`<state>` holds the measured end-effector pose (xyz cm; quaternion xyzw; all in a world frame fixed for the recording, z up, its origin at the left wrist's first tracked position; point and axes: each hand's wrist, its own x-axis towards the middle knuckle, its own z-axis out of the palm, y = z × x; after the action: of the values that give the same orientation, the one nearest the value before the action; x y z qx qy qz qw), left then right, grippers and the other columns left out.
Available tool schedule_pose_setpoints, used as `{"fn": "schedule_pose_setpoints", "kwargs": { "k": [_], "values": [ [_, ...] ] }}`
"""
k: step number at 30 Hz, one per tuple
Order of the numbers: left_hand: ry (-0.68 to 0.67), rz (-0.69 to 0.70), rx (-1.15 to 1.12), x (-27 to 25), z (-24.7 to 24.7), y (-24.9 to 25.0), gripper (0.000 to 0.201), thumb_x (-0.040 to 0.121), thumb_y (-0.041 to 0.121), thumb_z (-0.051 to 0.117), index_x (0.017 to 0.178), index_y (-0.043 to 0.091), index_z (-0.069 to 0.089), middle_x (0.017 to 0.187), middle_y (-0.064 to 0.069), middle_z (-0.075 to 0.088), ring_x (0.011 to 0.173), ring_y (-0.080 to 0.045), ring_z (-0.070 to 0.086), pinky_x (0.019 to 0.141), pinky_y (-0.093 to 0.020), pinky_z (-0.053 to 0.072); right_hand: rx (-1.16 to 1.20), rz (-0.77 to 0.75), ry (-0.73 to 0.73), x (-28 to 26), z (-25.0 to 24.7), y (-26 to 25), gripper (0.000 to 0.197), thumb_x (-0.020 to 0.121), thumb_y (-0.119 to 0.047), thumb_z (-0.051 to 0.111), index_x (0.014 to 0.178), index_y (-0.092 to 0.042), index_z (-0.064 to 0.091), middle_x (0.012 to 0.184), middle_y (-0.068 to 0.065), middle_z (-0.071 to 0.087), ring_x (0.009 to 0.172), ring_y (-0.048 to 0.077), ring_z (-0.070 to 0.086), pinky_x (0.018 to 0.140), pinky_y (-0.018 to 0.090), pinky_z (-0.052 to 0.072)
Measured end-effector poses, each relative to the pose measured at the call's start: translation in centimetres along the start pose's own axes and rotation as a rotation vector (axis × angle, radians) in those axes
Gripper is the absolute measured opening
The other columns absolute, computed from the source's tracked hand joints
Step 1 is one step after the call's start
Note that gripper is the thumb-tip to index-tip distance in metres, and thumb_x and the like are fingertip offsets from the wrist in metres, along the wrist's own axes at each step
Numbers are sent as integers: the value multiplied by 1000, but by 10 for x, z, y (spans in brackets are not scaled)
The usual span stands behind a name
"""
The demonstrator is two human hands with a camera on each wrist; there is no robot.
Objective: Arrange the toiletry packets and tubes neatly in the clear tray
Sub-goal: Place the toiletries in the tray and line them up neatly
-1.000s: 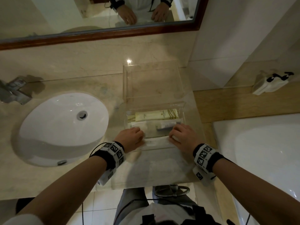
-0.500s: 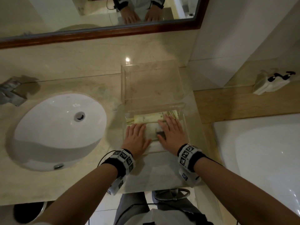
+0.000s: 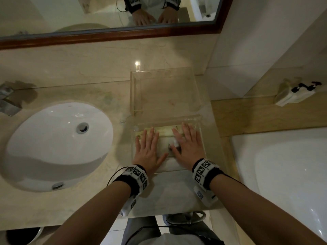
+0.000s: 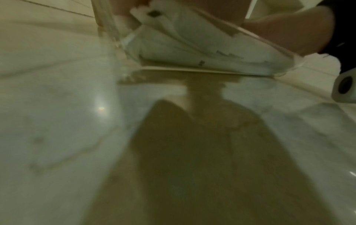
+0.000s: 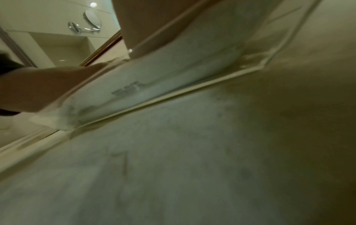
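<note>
The clear tray (image 3: 201,121) sits on the marble counter right of the sink, with its clear lid (image 3: 164,91) lying behind it. Inside lie a cream tube (image 3: 165,130) along the far side and white packets (image 3: 163,149) nearer me. My left hand (image 3: 147,147) lies flat on the left half of the contents, fingers straight. Flat on the right half rests my right hand (image 3: 187,144), partly covering a small white piece (image 3: 176,142). Both wrist views show the white packets (image 4: 192,39) (image 5: 163,82) through the tray's near wall (image 4: 202,72) (image 5: 173,100).
A white oval sink (image 3: 56,144) fills the counter's left, with a chrome tap (image 3: 7,101) at the far left. A wood-framed mirror (image 3: 109,34) runs along the back wall. A white bathtub (image 3: 286,177) lies to the right, with a small white item (image 3: 293,93) on its ledge.
Both hands moved from gripping the tray's near edge with curled fingers to reaching inside and spreading flat over the packets and tube, then slid slightly apart.
</note>
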<state>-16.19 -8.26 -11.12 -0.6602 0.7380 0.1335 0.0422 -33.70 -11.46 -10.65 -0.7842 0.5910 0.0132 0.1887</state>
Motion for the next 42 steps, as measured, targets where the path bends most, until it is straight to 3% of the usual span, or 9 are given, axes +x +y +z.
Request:
{"fn": "schedule_pose_setpoints", "kwargs": {
  "k": [6, 13, 20, 26, 30, 34, 38, 40, 42],
  "values": [
    [3, 48, -23, 10, 0, -4, 97, 78, 72, -11, 151, 12, 13, 161, -6, 7, 148, -28, 1, 115, -47, -9, 1, -3, 9, 7, 2, 1, 68, 87, -59, 14, 149, -35, 3, 160, 2, -7, 147, 22, -12, 119, 45, -8],
    [-16, 45, -20, 11, 6, -5, 89, 85, 69, -1, 150, 10, 16, 160, -9, 12, 145, -22, -1, 114, -47, -5, -32, -29, 27, 7, 8, 2, 66, 89, -55, 14, 149, -31, 0, 160, -3, -4, 147, 18, -10, 118, 47, -8],
    [-42, 53, 3, 10, 3, -3, 105, 72, 77, -15, 152, 13, 5, 161, -6, -3, 149, -28, -5, 115, -48, -9, -10, -49, 22, 5, 3, 1, 68, 88, -55, 14, 150, -28, 7, 160, -7, 7, 148, 17, -4, 119, 45, -6],
    [-83, 28, -11, 10, 2, -3, 92, 83, 74, 3, 148, 11, 21, 156, -11, 26, 144, -25, 11, 113, -44, -8, -20, -52, -14, 6, 1, 0, 73, 85, -59, 12, 150, -28, 4, 160, -5, 3, 147, 18, -8, 117, 43, -12],
    [-49, 47, -24, 5, -6, -2, 94, 78, 77, -3, 151, 19, 10, 160, -5, 10, 148, -25, 0, 111, -41, -20, -12, -67, -39, 1, -10, 2, 70, 85, -61, 9, 148, -35, -5, 158, -2, -17, 143, 14, -23, 117, 41, -17],
    [-117, 23, 15, -2, -6, 4, 78, 87, 70, 4, 146, 23, 22, 157, -5, 24, 144, -24, 8, 112, -46, -7, -60, -154, 15, -11, -2, 2, 62, 92, -58, 18, 148, -31, 16, 159, 9, 10, 145, 21, -2, 114, 42, -2],
    [-75, 11, 13, -4, 8, 2, 79, 87, 71, 5, 146, 23, 25, 155, -2, 22, 146, -17, -22, 111, -48, -5, -37, -125, 7, -15, 8, 5, 69, 87, -65, 4, 148, -34, 7, 158, 3, -10, 143, 16, -14, 113, 36, -13],
    [-89, 8, -30, -4, 8, 3, 82, 85, 73, 3, 146, 23, 24, 154, -6, 30, 147, -18, -15, 111, -46, -5, -34, -127, -22, -13, 8, 5, 70, 87, -66, 5, 149, -34, 3, 158, 2, -16, 141, 13, -21, 113, 36, -17],
    [-50, 33, -29, -1, 6, 3, 94, 76, 78, -7, 150, 23, 10, 159, -4, 13, 146, -19, -9, 111, -45, -10, -20, -115, -50, -11, 6, 5, 76, 82, -69, -2, 149, -34, 2, 158, 0, -17, 142, 13, -23, 113, 35, -18]
  ]
}}
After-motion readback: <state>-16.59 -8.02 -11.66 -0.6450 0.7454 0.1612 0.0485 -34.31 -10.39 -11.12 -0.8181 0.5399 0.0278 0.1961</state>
